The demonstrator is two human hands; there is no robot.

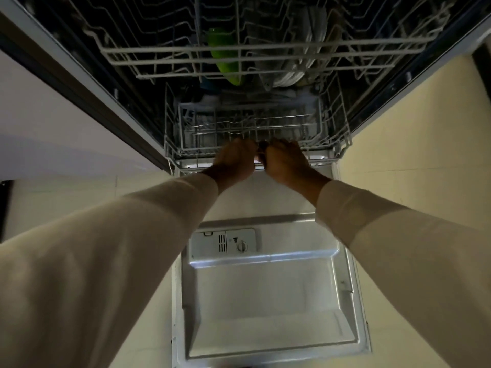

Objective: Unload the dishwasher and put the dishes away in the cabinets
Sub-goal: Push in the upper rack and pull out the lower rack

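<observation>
Grip of left hand (233, 160) and right hand (284, 162), side by side, round front rail of lower rack (170, 136), apparently for drawing it out above lowered door (265, 301), green dish (225, 59) and white plates (305, 57) upright deeper inside, not yet unloaded.

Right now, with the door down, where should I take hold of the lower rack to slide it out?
Grip the lower rack by its front top rail, mid-width, coming from above the open door. That rail runs crosswise and faces you, so fingers hook over it; a centred pull should keep it straight. The left hand and right hand grip there, side by side.
</observation>
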